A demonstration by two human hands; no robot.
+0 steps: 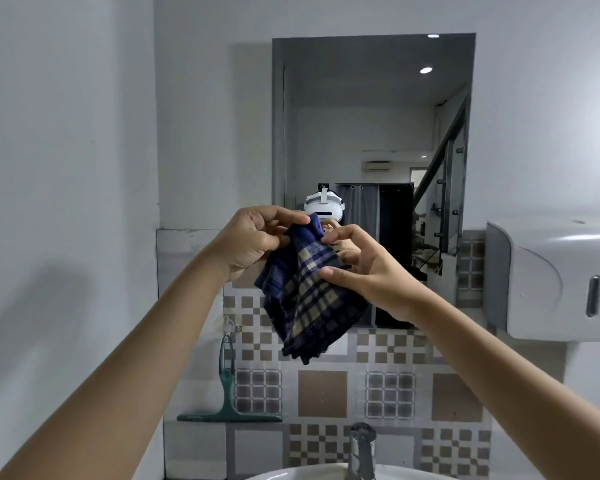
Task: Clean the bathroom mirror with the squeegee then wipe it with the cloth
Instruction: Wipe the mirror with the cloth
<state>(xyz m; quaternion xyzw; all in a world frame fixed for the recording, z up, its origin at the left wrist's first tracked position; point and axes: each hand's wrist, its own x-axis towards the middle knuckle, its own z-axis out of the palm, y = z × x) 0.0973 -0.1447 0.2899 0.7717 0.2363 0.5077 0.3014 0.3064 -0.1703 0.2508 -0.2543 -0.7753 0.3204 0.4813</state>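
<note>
A dark blue and beige checked cloth (309,299) hangs in front of the lower left part of the rectangular wall mirror (371,133). My left hand (253,240) pinches its top left corner. My right hand (364,271) grips its upper right edge with thumb and fingers. The cloth droops folded below both hands, apart from the glass as far as I can tell. A green squeegee (227,396) hangs by its handle from a hook on the tiled wall at the lower left, blade down.
A white paper-towel dispenser (551,278) juts from the wall on the right, level with my hands. A chrome tap (361,448) and a white basin rim (291,474) sit below. A plain wall closes in on the left.
</note>
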